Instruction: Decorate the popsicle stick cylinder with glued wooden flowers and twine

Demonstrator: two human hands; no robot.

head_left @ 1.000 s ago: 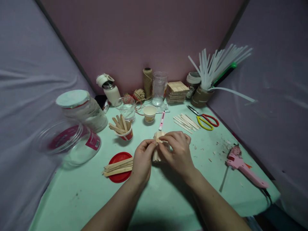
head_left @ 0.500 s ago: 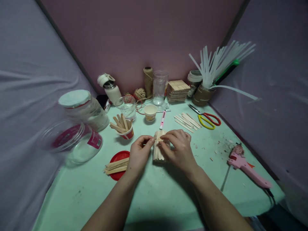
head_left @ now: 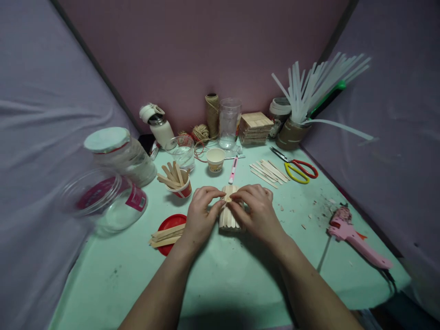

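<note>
Stick block [head_left: 229,221] sits beneath left fingers [head_left: 213,194], newly parted, and right fingers [head_left: 243,196], whose grip is unclear.

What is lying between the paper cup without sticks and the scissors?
The head view shows a pink cutter, a thin silvery rod and some flat wooden strips there.

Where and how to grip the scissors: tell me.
Grip the scissors by the red and yellow handles, probably best from the front right: they spread toward that side, while the blades point away, back left.
</note>
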